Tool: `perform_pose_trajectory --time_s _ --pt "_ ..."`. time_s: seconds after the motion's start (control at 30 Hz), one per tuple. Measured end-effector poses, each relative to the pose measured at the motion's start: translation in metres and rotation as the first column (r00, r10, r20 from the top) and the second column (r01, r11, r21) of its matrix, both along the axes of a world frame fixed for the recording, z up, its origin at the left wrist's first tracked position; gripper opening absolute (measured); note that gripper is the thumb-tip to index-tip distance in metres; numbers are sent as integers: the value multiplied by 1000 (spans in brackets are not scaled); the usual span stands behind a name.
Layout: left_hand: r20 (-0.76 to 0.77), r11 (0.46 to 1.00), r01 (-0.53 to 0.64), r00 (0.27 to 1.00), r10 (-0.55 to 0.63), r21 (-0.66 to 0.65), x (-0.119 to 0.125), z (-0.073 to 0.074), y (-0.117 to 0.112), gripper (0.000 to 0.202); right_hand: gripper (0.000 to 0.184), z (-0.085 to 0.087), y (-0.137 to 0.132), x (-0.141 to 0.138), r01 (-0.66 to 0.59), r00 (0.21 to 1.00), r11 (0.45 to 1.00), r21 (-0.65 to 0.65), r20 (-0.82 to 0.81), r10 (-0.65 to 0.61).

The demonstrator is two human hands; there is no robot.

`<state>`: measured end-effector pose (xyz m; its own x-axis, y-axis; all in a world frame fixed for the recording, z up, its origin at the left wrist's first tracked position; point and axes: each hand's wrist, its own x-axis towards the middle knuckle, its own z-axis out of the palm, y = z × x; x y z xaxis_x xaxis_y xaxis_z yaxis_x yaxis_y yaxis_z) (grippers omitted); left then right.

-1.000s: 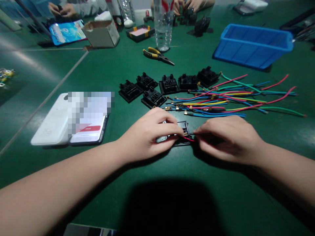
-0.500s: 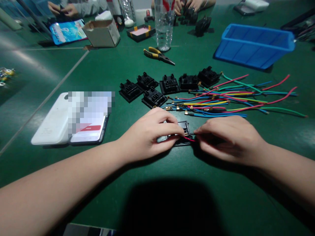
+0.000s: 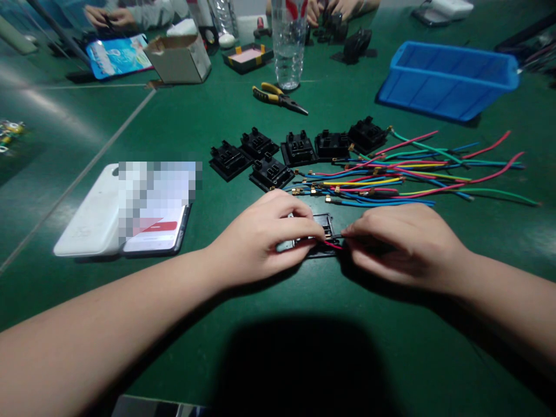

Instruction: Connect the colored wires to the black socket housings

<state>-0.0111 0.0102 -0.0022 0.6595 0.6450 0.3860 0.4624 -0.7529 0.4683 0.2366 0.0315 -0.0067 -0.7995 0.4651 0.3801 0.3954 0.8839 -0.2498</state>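
A black plastic socket housing [image 3: 324, 220] lies on the green table, held down by my left hand [image 3: 278, 229]. The thumb and fingers of that hand are closed around its left part and hide much of it. From the right, my right hand [image 3: 395, 243] pinches a thin wire [image 3: 337, 236] with a dark sleeve, its brass-coloured tip at the housing beside my left fingertips. A short stretch of red wire [image 3: 332, 245] runs just below, from under my left fingers towards my right hand. Where its far end goes is hidden.
Several black socket housings [image 3: 299, 149] stand beyond my hands, beside a spread of coloured wires [image 3: 382, 184] with brass terminals. Farther back are pliers [image 3: 280, 99], a bottle [image 3: 288, 63], a carton [image 3: 182, 61] and a blue bin [image 3: 447, 87]. Two phones [image 3: 89, 214] lie left; other people's hands [image 3: 332, 10] work opposite.
Both hands keep nearly the same place and grip. The whole view has shifted very slightly; nothing has been let go or taken up.
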Motion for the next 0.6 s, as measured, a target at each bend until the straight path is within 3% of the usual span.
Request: perform_pose_trajectory --time_s 0.6 --pt "-53 990 53 998 -47 130 -2 -4 2 16 8 -1 0 -1 -64 997 998 5 35 64"
